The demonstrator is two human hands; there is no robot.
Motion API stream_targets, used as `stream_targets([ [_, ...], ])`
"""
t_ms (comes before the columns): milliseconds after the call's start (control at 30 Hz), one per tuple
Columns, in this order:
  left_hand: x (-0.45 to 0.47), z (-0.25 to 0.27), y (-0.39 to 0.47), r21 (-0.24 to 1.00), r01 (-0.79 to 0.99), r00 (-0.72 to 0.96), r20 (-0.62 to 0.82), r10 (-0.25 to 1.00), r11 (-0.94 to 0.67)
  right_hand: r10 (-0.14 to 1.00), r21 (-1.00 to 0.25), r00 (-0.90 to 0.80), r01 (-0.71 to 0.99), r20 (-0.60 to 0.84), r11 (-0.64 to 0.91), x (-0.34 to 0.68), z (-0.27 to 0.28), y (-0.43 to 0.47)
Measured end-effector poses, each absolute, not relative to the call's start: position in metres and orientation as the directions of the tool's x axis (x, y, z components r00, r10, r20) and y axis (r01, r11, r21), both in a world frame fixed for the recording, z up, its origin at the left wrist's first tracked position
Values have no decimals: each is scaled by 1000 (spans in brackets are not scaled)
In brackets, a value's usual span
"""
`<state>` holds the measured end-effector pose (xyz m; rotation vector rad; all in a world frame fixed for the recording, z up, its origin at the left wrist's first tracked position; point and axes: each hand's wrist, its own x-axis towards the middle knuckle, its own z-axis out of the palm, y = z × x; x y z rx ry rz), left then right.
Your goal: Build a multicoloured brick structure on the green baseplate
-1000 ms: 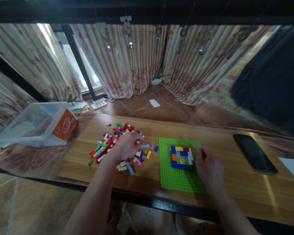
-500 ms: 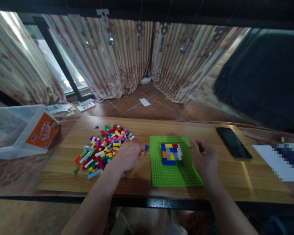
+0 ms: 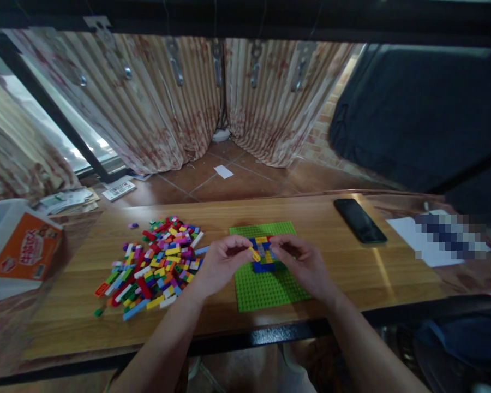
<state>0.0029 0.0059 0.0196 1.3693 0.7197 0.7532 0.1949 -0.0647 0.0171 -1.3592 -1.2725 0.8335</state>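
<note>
A green baseplate (image 3: 265, 292) lies flat on the wooden table (image 3: 352, 267), carrying a small square of multicoloured bricks (image 3: 264, 266). Both hands hover over that build. My left hand (image 3: 221, 262) pinches a small yellow brick (image 3: 254, 254) between thumb and fingertips. My right hand (image 3: 300, 262) meets it from the right, fingertips curled toward the same brick; whether it touches the brick I cannot tell. A loose pile of coloured bricks (image 3: 155, 265) spreads out left of the baseplate.
A black phone (image 3: 359, 220) lies on the table at the right, with a white paper (image 3: 417, 243) beyond it. An orange carton (image 3: 22, 254) stands at the far left. Curtains (image 3: 167, 103) hang behind, over a tiled floor.
My left hand left the brick pile and came over the baseplate with a yellow brick. My right hand moved left from the plate's right edge. The camera view swung rightward.
</note>
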Motion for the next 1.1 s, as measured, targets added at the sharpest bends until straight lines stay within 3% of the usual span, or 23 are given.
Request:
stream_targets([
  [133,21,14,-4,892,-266,560,-165,812,365,982,-959,60,234,180,161,190,22,-69],
  [267,28,13,-15,804,-333,587,-232,775,493,971,-959,113,216,210,182,183,24,-69],
  [400,31,13,-22,854,-260,600,-223,769,451,956,-973,196,124,217,195,181,26,-67],
  [500,29,13,-21,905,-192,597,-199,777,379,961,-990,241,69,138,125,192,27,-65],
  [667,21,11,-10,953,-101,478,-206,854,286,946,-967,322,222,-46,-123,230,23,-66],
  [800,15,8,-3,968,-26,409,-216,887,248,938,-900,289,331,-190,-284,245,15,-71],
  [1100,15,2,-2,982,60,446,-188,875,180,927,-834,248,415,-282,-364,235,9,-71],
])
